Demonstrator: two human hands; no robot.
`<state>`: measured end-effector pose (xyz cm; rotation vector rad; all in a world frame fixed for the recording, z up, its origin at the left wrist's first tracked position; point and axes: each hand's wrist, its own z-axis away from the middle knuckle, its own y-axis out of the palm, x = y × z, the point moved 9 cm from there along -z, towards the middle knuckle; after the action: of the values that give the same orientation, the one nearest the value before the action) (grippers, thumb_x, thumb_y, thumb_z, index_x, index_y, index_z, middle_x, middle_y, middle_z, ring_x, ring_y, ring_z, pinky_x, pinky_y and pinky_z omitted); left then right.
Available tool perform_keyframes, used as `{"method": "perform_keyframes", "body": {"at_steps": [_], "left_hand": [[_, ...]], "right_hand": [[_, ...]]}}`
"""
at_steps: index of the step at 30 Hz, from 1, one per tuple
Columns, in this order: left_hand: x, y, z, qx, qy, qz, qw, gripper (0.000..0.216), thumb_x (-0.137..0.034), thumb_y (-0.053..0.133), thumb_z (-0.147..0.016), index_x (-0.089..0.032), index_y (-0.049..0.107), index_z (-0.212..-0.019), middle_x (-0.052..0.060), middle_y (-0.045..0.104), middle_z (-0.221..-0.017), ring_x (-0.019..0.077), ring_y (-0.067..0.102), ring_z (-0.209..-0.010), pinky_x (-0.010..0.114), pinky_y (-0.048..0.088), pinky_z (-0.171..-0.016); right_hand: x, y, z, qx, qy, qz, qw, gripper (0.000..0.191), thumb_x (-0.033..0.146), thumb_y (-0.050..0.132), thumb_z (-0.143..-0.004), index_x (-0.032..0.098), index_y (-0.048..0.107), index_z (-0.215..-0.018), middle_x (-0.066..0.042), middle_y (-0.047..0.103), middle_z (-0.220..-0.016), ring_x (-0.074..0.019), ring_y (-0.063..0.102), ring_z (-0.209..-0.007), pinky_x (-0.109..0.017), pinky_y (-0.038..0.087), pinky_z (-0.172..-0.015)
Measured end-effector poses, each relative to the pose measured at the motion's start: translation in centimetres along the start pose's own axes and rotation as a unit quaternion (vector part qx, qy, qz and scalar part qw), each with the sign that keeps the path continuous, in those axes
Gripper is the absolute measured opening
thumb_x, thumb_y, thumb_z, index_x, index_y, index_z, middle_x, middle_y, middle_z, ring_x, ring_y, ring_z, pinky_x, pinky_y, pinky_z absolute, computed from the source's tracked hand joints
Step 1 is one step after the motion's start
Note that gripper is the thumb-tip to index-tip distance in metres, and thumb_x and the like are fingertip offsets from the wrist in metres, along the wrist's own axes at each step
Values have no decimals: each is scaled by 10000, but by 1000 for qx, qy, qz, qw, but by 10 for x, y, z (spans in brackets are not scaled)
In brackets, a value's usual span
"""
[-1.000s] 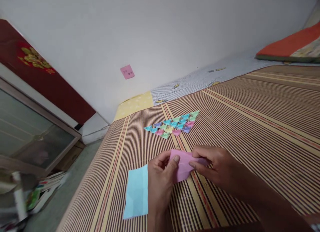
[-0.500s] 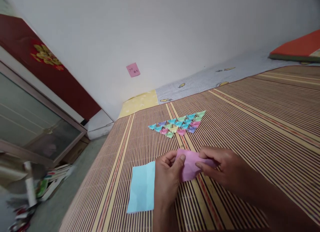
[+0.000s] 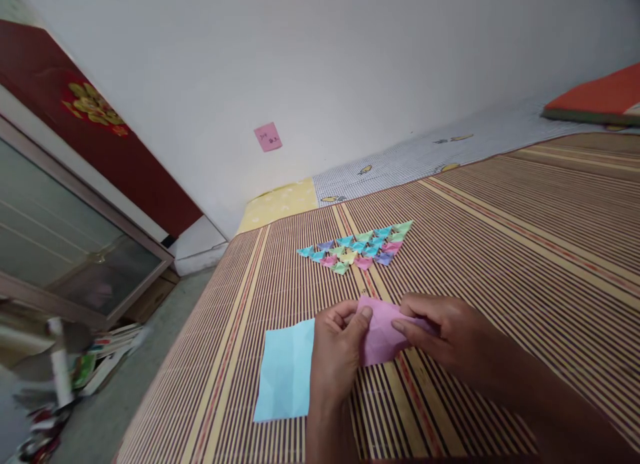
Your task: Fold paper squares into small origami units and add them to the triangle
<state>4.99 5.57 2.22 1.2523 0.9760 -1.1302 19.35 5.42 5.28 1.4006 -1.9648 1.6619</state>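
Note:
A pink sheet of paper (image 3: 381,332) is held up between my two hands, just above the striped mat (image 3: 470,251). My left hand (image 3: 337,347) pinches its left edge, thumb on the near face. On the right side, my right hand (image 3: 440,327) grips the paper between thumb and fingers; that end is partly hidden. A creased light-blue sheet of paper (image 3: 285,374) lies on the mat beside my left wrist. Farther off, small folded paper pieces (image 3: 357,247) in several colours are laid out in joined rows.
A pink note (image 3: 269,137) with writing is stuck on the white wall (image 3: 380,64). Patterned cloth (image 3: 400,164) runs along the wall. An orange folded item (image 3: 595,94) lies at the far right. Left of the mat's edge are the floor, a glass-panelled door (image 3: 75,231) and some clutter (image 3: 95,364).
Both hands keep their hold on the pink paper, which has shifted very slightly in view. The folded pieces and the blue sheet stay where they were.

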Motion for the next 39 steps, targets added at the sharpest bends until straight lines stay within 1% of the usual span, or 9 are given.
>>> {"method": "perform_keyframes", "body": {"at_steps": [5,13,18,24,28,30,32,34,39], "left_hand": [[-1,1,-1,9,3,2,1000,288,-382,757,-810,-107,795,-885,55,696,-667,126,555,-559,232,415,-547],[3,2,-1,16,-2,10,1000,293,-394,758,-817,-111,793,-883,53,702,-682,116,556,-554,214,403,-539],[6,2,-1,24,-12,1,1000,274,-379,771,-815,-112,787,-871,23,657,-631,93,515,-512,202,386,-505],[12,5,-4,33,-28,-11,999,294,-397,773,-811,-112,784,-883,41,678,-663,114,548,-568,216,428,-540],[14,11,-3,52,-33,-28,998,314,-418,769,-809,-111,780,-877,45,666,-677,116,536,-585,218,420,-550],[12,17,-1,69,-28,-54,996,326,-434,747,-829,-113,779,-878,38,650,-684,111,514,-591,214,399,-549],[9,23,0,90,-19,-84,992,346,-456,716,-853,-116,776,-875,27,622,-685,104,484,-593,211,371,-545],[7,28,2,108,-11,-107,988,357,-468,694,-869,-119,772,-861,11,583,-676,98,447,-591,213,345,-543],[5,31,2,119,1,-134,984,367,-472,671,-879,-117,739,-811,4,547,-672,108,430,-609,227,328,-558]], "right_hand": [[-1,-1,-1,-5,3,4,1000,339,326,532,-966,210,472,-653,29,534,-599,-127,473,-533,-264,309,-508],[2,-1,-2,11,16,-12,1000,322,312,529,-964,210,454,-668,31,511,-629,-130,462,-561,-261,304,-525],[4,-4,-4,11,41,-28,999,259,311,552,-947,200,519,-716,16,544,-677,-147,485,-609,-272,329,-561],[5,-12,-5,-16,49,-87,995,200,236,572,-923,193,553,-728,1,595,-735,-163,555,-693,-276,385,-609],[0,-16,-6,-41,56,-127,990,55,172,583,-894,189,607,-847,-7,650,-819,-169,597,-757,-287,428,-669],[-1,-17,-7,-46,60,-154,985,83,147,575,-891,191,640,-917,-15,675,-879,-173,615,-811,-291,447,-710],[1,-16,-8,-39,53,-164,984,118,125,566,-885,188,666,-886,-17,675,-875,-173,609,-821,-292,446,-721],[3,-15,-8,-32,49,-161,985,142,106,569,-865,182,665,-794,-11,655,-817,-168,590,-784,-288,431,-691],[0,-15,-7,-28,65,-173,982,118,128,601,-841,181,639,-743,5,628,-757,-152,558,-717,-276,410,-634]]}}
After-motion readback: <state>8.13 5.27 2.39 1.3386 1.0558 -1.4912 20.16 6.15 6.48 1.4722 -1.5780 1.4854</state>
